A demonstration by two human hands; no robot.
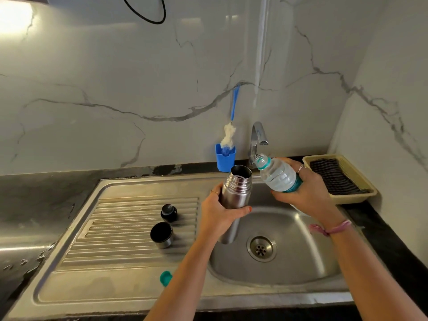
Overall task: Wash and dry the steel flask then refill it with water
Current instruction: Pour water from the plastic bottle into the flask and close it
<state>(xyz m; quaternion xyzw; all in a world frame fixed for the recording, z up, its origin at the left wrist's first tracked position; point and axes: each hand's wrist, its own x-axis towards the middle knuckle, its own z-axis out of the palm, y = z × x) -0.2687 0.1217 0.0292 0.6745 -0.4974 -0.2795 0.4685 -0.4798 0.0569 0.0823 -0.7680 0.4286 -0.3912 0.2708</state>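
Observation:
My left hand (217, 213) grips the steel flask (236, 188) around its middle and holds it upright over the sink basin (301, 262), mouth uncapped. My right hand (308, 193) holds a clear plastic water bottle (276, 173) with a teal label, tilted so its uncapped neck points left toward the flask's mouth. The two openings are close but apart. No water stream is visible. The flask's steel cup lid (161, 235) and black stopper (169, 212) stand on the ribbed drainboard (115, 228).
A teal bottle cap (165, 278) lies at the drainboard's front edge. The tap (257, 140) stands behind the basin. A blue holder (225, 159) with a bottle brush (229, 135) hangs on the marble wall. A beige basket (366, 195) with striped cloth sits right.

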